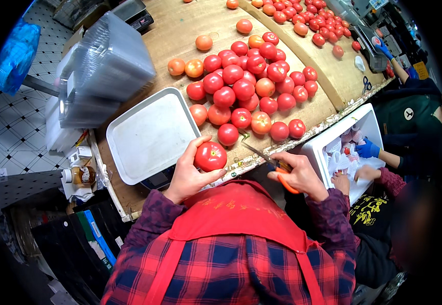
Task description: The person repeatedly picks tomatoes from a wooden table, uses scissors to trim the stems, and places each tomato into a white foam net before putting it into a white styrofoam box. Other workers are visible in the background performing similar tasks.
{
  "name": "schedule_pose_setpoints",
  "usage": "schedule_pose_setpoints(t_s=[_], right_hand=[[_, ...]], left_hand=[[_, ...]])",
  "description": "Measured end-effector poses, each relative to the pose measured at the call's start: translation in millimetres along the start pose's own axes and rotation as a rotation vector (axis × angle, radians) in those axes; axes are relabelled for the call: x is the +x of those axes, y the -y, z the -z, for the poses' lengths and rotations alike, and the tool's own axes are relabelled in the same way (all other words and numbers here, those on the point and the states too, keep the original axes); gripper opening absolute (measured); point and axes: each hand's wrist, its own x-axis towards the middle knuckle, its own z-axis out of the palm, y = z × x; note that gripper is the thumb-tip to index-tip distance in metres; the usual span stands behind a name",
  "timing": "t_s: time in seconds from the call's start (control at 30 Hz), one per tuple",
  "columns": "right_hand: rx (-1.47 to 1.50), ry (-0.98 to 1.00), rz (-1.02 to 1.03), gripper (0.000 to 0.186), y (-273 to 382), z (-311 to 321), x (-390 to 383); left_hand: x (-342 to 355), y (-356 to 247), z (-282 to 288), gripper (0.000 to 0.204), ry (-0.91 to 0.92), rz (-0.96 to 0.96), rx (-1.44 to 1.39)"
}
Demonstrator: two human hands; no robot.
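Fingers, left hand [188, 175]: curled around one red tomato [210, 156], thumb over its top, my fingertips under its right side; I hold it just off the near edge of the worktop [180, 30].
Fingers, right hand [299, 175]: closed through the orange handles of scissors [271, 165], the dark blades pointing up-left toward the tomato I hold, just apart from it.
Far left of worktop: a stack of clear plastic trays [104, 66] leans at the left edge.
Near left corner: a white scale pan [149, 134], bare, just left of my held tomato.
Middle: a heap of red and orange tomatoes [246, 86], reaching nearly to the near edge.
Far right: more tomatoes [307, 18] beyond a raised wooden strip.
Right, off the worktop: a white foam box [366, 127] with another person's blue-gloved hand [368, 149] in it.
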Motion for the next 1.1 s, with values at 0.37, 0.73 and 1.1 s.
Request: schedule_pose_setpoints(t_s=[0.37, 0.73, 1.1], right_hand=[[-0.331, -0.059, 0.310, 0.041, 41.3, -2.6, -4.4], [-0.397, -0.003, 0.297, 0.038, 43.7, -1.2, 0.7], [-0.296, 0.045, 0.309, 0.039, 46.8, 4.2, 4.4]], left_hand=[[1.3, -7.8, -3.0, 0.072, 0.038, -0.202, 0.307], [4.0, -7.4, -4.4, 0.070, 0.069, -0.250, 0.304], [7.4, -5.8, -4.7, 0.069, 0.075, -0.276, 0.322]])
